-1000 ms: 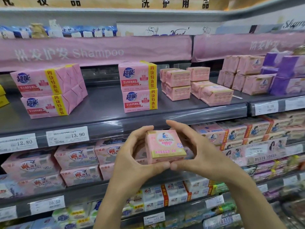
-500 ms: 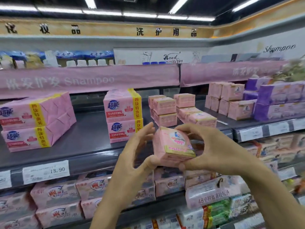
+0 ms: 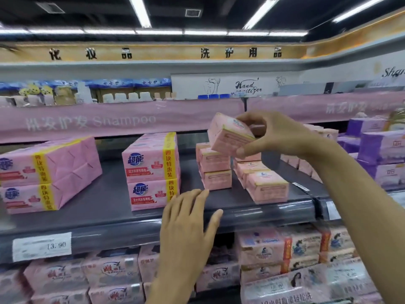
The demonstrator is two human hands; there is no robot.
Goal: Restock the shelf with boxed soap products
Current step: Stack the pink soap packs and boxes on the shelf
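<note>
Head view: a rectangular pink cardboard soap box [image 3: 230, 139], matte and tilted, sits just over a two-high stack of like boxes [image 3: 215, 170] on the smooth grey shelf [image 3: 105, 213]. The right hand [image 3: 278, 134] pinches it, thumb below, fingers on top. At its 7 o'clock the left hand [image 3: 188, 218] is spread flat, holding nothing

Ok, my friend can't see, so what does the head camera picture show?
A person's right hand holds a small pink cardboard soap box tilted above stacked matching boxes on a grey shop shelf; the left hand hovers open nearby.
</note>
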